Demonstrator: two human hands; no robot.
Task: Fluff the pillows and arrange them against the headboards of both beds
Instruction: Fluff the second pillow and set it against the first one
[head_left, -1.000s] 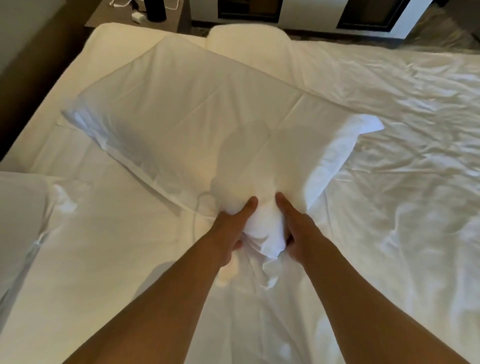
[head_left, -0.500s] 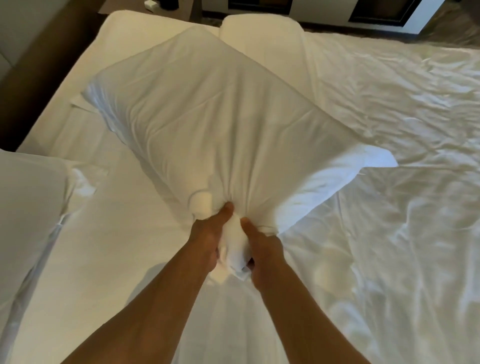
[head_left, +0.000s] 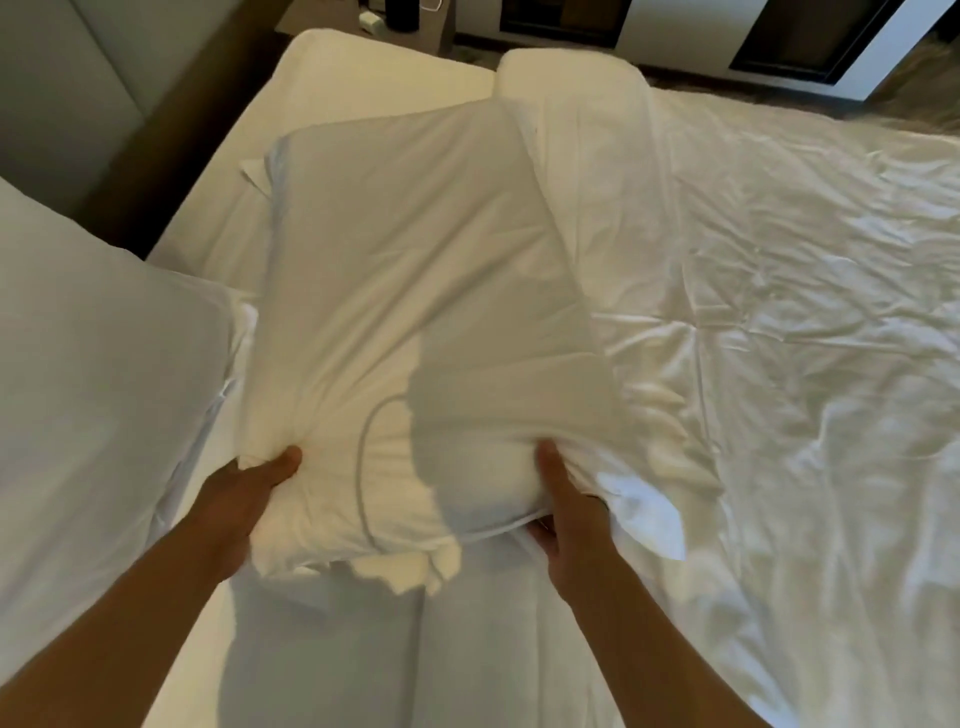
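A white pillow (head_left: 415, 270) is held up over the bed, its long side running away from me. My left hand (head_left: 249, 493) grips its near left corner and my right hand (head_left: 566, 504) grips its near right corner. A second white pillow (head_left: 88, 353) lies at the left, close to the padded headboard (head_left: 67, 104). The bed (head_left: 779, 312) is covered in a wrinkled white duvet, with a folded-back roll (head_left: 571, 83) at its far end.
A dark nightstand (head_left: 374, 21) with a white charger and a dark cylinder stands beyond the bed's far left corner. A white cabinet with dark panels (head_left: 753, 36) runs along the far wall.
Both hands were bunched together on one corner of the pillow; now they are spread apart to its two near corners. The pillow has turned and risen toward me.
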